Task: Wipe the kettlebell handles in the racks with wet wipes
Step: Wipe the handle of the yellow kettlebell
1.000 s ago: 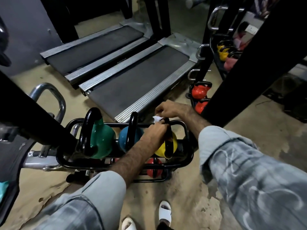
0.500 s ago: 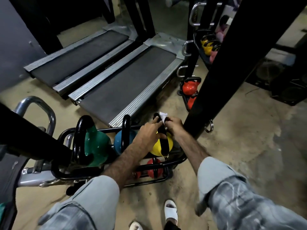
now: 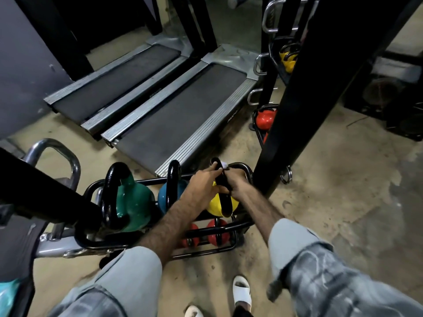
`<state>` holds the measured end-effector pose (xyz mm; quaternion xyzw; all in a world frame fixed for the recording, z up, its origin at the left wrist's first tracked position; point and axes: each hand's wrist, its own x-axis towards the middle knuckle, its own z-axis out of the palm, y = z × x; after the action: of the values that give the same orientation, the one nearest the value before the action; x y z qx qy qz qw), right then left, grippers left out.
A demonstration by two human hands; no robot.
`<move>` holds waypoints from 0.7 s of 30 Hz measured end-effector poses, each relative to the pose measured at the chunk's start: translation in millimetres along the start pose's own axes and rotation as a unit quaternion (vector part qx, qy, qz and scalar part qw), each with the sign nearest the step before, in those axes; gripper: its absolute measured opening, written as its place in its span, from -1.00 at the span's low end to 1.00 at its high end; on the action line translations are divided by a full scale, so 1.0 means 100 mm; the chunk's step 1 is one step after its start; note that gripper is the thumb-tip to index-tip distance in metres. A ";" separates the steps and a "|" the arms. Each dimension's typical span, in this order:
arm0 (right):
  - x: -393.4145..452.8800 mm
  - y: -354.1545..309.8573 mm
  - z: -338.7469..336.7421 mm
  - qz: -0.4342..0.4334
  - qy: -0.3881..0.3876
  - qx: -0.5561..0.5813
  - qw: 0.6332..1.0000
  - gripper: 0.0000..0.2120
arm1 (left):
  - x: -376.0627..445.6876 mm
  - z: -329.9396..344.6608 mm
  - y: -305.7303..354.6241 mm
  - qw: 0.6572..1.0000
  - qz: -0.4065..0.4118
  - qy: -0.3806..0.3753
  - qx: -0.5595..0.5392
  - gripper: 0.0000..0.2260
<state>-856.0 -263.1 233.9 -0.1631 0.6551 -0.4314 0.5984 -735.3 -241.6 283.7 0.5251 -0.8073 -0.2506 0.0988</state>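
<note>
A low black rack [image 3: 238, 226] on the floor holds a green kettlebell [image 3: 135, 202], a blue kettlebell [image 3: 163, 197] and a yellow kettlebell [image 3: 216, 205], each with a black handle. Red kettlebells [image 3: 214, 234] sit on the shelf below. My left hand [image 3: 202, 184] grips the yellow kettlebell's black handle [image 3: 223, 202] from the left. My right hand [image 3: 239, 181] holds a white wet wipe [image 3: 224, 165] against the same handle from the right, near its top. Only a small corner of the wipe shows.
Two treadmills [image 3: 174, 115] lie just beyond the rack. A thick black post [image 3: 295, 99] rises at the rack's right end. Behind it a second rack holds a red kettlebell [image 3: 265, 118] and a yellow kettlebell [image 3: 287, 60]. A chrome handle [image 3: 57, 152] stands at left.
My right hand with the wipe has come from the far side of the yellow kettlebell's handle to its right side and slid lower. My left hand stays on the handle. The camera has shifted right.
</note>
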 end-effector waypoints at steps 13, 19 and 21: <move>-0.06 0.09 -0.16 0.047 -0.079 0.106 0.990 -0.86 | -0.05 0.02 -0.10 0.977 -0.020 0.120 -0.174 -0.66; -0.25 -0.03 -0.21 -0.008 -0.074 0.043 0.996 -0.89 | 0.02 0.23 -0.17 0.867 -0.205 0.091 -0.445 -0.70; -0.30 -0.08 -0.20 -0.025 -0.070 0.049 0.996 -0.90 | 0.11 0.30 -0.05 0.796 -0.253 0.097 -0.542 -0.75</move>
<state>-870.1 -238.1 257.2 -0.1798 0.5854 -0.4650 0.6394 -749.0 -243.9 254.2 0.5932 -0.3638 -0.6107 0.3779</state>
